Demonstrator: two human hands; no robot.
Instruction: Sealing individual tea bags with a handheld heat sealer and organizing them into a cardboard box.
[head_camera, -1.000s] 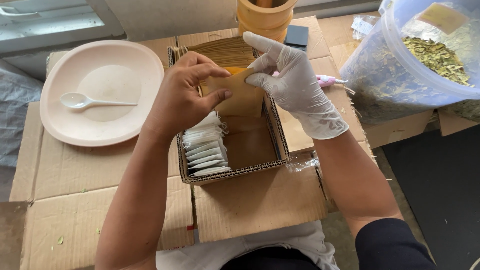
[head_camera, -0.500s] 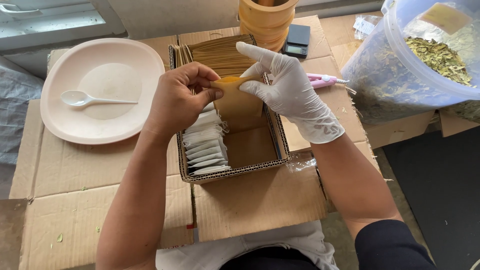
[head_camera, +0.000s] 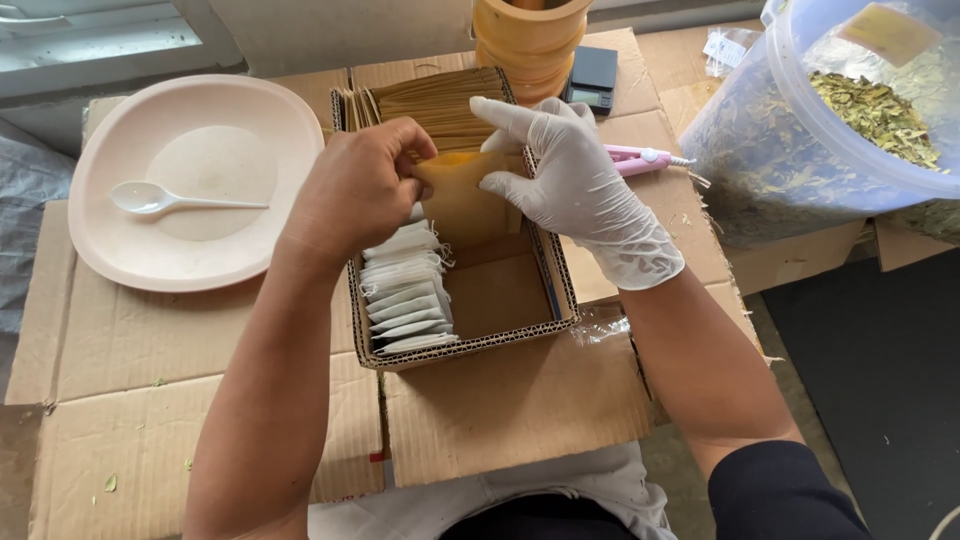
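1. Holding a small tan pouch (head_camera: 465, 195) between both hands, I keep it just above the open cardboard box (head_camera: 545, 300).
2. My bare left hand (head_camera: 360, 190) pinches the pouch's left top corner, fingers curled tight on it.
3. My gloved right hand (head_camera: 565, 180) grips the right top edge (the white glove covers the hand to the wrist), with the forefinger stretched out over the pouch mouth.
4. Inside the box, a row of white sachets (head_camera: 405, 300) stands packed along the left wall; a stack of flat tan pouches (head_camera: 435, 100) fills the far end, and the near right part shows bare cardboard.
5. To my left, a pale plate (head_camera: 200, 250) carries a white spoon (head_camera: 150, 200).
6. To my right sits a clear tub (head_camera: 760, 160) of dried green leaves, with a pink tool (head_camera: 640, 158) lying between it and my glove.
7. Beyond the box stand a small black scale (head_camera: 592, 78) and an orange cup (head_camera: 530, 35).
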